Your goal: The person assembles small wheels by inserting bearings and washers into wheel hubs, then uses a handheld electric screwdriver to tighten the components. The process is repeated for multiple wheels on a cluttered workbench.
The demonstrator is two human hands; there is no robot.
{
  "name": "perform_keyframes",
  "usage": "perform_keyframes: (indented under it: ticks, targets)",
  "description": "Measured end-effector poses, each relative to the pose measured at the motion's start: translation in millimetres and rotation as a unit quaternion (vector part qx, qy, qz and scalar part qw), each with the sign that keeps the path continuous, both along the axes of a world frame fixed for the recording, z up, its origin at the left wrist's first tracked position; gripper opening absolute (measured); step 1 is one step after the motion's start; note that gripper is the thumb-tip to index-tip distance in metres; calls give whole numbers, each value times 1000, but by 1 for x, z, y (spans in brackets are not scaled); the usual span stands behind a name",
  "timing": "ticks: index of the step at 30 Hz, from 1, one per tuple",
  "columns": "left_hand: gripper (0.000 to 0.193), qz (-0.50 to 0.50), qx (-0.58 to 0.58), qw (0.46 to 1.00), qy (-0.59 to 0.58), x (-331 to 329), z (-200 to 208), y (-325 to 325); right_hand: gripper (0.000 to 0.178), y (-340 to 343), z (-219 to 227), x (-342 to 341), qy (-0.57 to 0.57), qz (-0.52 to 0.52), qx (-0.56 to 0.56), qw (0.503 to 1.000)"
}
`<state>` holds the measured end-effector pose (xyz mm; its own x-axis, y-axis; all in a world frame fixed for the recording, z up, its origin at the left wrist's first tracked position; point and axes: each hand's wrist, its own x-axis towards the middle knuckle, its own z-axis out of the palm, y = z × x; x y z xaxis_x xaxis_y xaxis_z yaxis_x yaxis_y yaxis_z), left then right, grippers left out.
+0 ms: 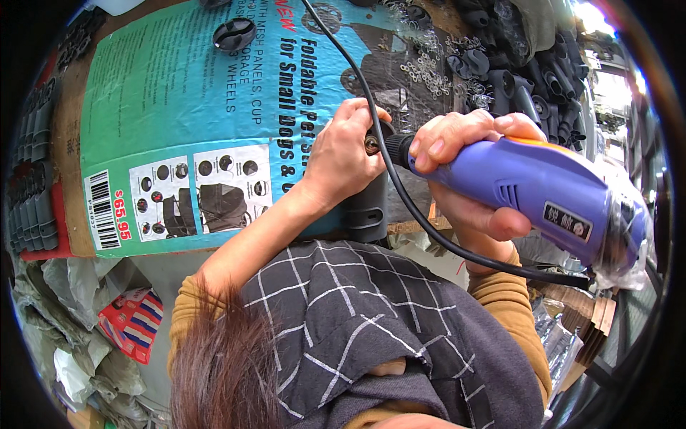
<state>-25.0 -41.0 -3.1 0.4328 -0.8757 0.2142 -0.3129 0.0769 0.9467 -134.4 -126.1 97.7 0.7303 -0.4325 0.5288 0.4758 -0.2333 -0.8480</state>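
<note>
My right hand (464, 161) is wrapped round a purple electric screwdriver (525, 189) with an orange strip on top and clear film on its rear end. The tool lies almost level, its black nose pointing left. My left hand (346, 150) is closed on a dark grey plastic part (366, 211), holding it at the cardboard's near edge. A small brass-coloured round piece (371, 144) shows at the part's upper end, just left of the screwdriver's nose. Whether the tip touches it, I cannot tell. The tool's black cord (418, 214) loops across in front of the part.
A printed blue-green cardboard sheet (164, 93) covers the bench. Small metal pieces (426, 75) lie scattered at the back, beside piled black plastic parts (539, 93) on the right. Similar grey parts (32, 189) stand in rows at far left. A round black piece (234, 33) rests on the cardboard.
</note>
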Motion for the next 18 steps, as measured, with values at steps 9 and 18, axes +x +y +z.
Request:
perform_keyframes:
  ticks: [9, 18]
  targets:
    - [33, -2, -26, 1000, 1, 3, -1, -2, 92, -5, 17, 1, 136, 41, -95, 985]
    - [41, -42, -10, 999, 23, 5, 1, -1, 52, -72, 14, 55, 25, -199, 22, 979]
